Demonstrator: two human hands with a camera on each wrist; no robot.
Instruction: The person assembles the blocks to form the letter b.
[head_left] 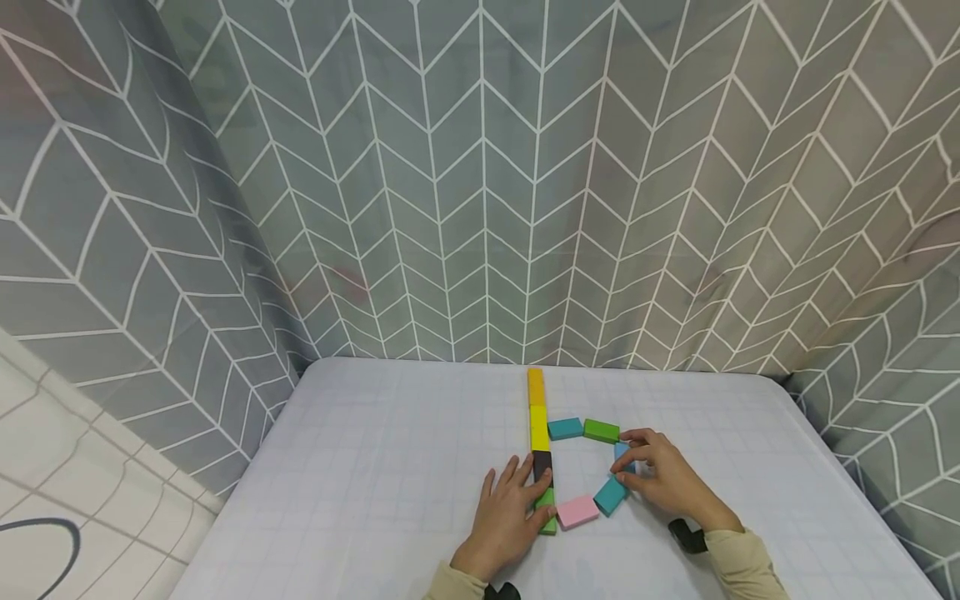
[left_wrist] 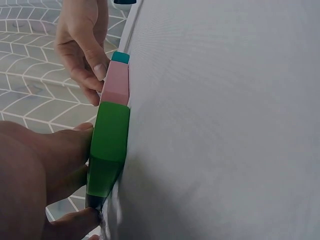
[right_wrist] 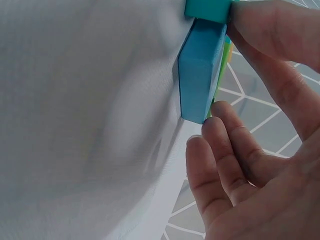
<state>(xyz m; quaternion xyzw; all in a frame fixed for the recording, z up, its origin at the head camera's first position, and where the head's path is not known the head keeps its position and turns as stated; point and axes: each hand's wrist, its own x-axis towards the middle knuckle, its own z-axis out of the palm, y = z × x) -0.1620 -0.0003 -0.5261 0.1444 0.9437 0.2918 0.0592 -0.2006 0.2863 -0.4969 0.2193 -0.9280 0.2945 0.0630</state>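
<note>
Rectangular blocks form a straight column with a curved loop on its right in the head view. My left hand [head_left: 504, 518] lies along the column, fingers extended, touching the black block [head_left: 542, 463] and the green block [head_left: 548, 522] at its near end. On the loop's right side, my right hand [head_left: 663, 477] reaches over the blue block [head_left: 622, 451] with bent fingers. Its thumb touches the teal block [right_wrist: 206, 9] beside the blue one in the right wrist view. The index fingertip is partly hidden there. A pink block [head_left: 577, 512] joins the loop at the bottom.
A yellow block [head_left: 538, 427] and an orange-yellow block [head_left: 536, 387] continue the column upward. Another teal block [head_left: 566, 429] and a green block [head_left: 602, 431] form the loop's top. Everything lies on a white-covered table [head_left: 360, 467], with a patterned grey curtain [head_left: 480, 183] behind it.
</note>
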